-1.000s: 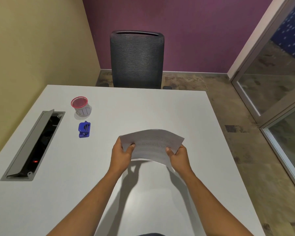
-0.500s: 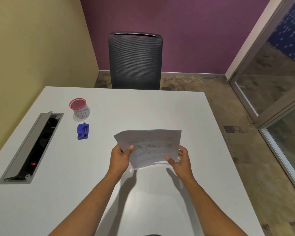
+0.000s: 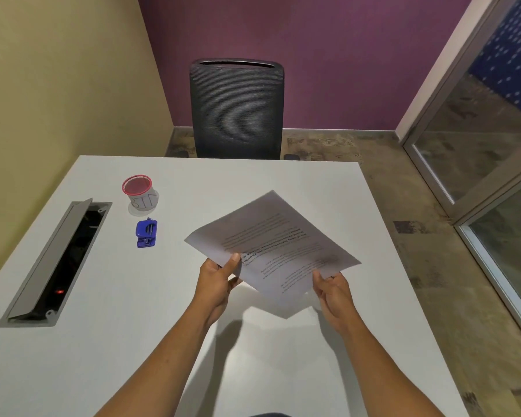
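Observation:
A white printed sheet of paper (image 3: 271,251) hangs above the white table (image 3: 103,341), turned so its corners point like a diamond, text upside down to me. My left hand (image 3: 218,281) pinches its left edge with the thumb on top. My right hand (image 3: 333,291) holds the lower right edge, thumb on the sheet and fingers underneath. The sheet casts a shadow on the table below it.
A small blue hole punch (image 3: 146,233) lies left of the paper. Behind it stands a red-rimmed cup (image 3: 139,192). An open cable hatch (image 3: 57,263) runs along the table's left side. A dark mesh chair (image 3: 236,108) stands at the far edge; a glass partition (image 3: 478,130) is right.
The paper has been turned counterclockwise from a level, bowed hold into a diamond position. Both hands shifted along its edges and the right hand now sits lower than before.

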Action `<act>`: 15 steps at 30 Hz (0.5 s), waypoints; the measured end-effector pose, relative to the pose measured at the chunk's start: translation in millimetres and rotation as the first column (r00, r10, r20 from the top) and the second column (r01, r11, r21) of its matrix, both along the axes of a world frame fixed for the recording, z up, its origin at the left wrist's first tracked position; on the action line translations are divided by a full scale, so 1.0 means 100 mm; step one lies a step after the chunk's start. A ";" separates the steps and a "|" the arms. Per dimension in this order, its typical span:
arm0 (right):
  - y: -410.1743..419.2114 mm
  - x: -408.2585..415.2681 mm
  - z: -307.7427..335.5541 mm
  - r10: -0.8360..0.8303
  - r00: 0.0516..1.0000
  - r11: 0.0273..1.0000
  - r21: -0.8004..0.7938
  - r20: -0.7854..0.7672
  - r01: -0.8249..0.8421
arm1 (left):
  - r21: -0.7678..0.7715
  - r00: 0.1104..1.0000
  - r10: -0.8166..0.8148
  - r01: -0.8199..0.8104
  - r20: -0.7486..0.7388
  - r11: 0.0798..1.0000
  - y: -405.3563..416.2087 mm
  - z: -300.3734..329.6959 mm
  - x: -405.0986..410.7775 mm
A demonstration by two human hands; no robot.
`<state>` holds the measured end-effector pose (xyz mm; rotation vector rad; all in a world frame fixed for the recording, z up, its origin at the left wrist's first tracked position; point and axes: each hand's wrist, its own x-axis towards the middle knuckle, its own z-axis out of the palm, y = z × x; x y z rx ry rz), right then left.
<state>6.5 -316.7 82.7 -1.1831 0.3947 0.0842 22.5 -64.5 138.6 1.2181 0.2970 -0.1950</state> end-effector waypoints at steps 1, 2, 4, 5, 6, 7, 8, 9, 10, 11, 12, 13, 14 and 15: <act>-0.01 0.02 0.01 -0.007 1.000 1.000 -0.010 0.003 0.007 | -0.010 1.000 -0.005 0.005 -0.006 1.000 0.01 -0.01 -0.01; -0.01 0.04 0.03 -0.015 1.000 1.000 -0.015 0.005 0.015 | -0.016 1.000 -0.008 0.008 -0.004 1.000 0.02 -0.04 -0.01; -0.02 0.06 0.06 -0.042 0.999 0.999 -0.018 0.008 0.042 | -0.004 1.000 0.000 0.000 0.006 1.000 0.07 -0.07 -0.02; -0.02 0.07 0.08 -0.054 0.998 0.998 -0.032 0.009 0.054 | 0.010 1.000 0.015 -0.015 0.006 1.000 0.11 -0.08 -0.02; -0.02 0.07 0.10 -0.062 0.998 0.997 -0.055 0.009 0.062 | 0.025 0.999 0.036 -0.036 0.006 0.999 0.15 -0.10 -0.03; -0.03 0.06 0.12 -0.065 0.998 0.994 -0.083 0.008 0.065 | 0.040 0.998 0.064 -0.064 0.005 0.997 0.21 -0.12 -0.03; -0.04 0.06 0.14 -0.063 0.998 0.991 -0.117 0.008 0.063 | 0.059 0.996 0.091 -0.091 0.006 0.994 0.27 -0.14 -0.02; -0.05 0.05 0.15 -0.060 0.998 0.986 -0.153 0.011 0.061 | 0.082 0.994 0.112 -0.113 0.011 0.990 0.34 -0.16 -0.02; -0.07 0.05 0.16 -0.057 0.998 0.980 -0.188 0.016 0.059 | 0.113 0.992 0.121 -0.123 0.023 0.986 0.41 -0.17 -0.01; -0.08 0.05 0.17 -0.052 0.998 0.974 -0.217 0.022 0.056 | 0.150 0.992 0.121 -0.125 0.035 0.981 0.49 -0.17 0.00; -0.10 0.05 0.18 -0.044 0.999 0.968 -0.246 0.024 0.049 | 0.189 0.992 0.117 -0.123 0.043 0.974 0.56 -0.17 0.01; -0.11 0.05 0.19 -0.035 0.999 0.960 -0.276 0.024 0.040 | 0.225 0.993 0.112 -0.120 0.049 0.967 0.63 -0.17 0.02; -0.12 0.05 0.19 -0.024 0.999 0.953 -0.303 0.022 0.030 | 0.260 0.994 0.096 -0.108 0.057 0.960 0.69 -0.16 0.04; -0.12 0.05 0.20 -0.014 1.000 0.947 -0.321 0.017 0.019 | 0.301 0.996 0.066 -0.082 0.064 0.950 0.74 -0.16 0.06</act>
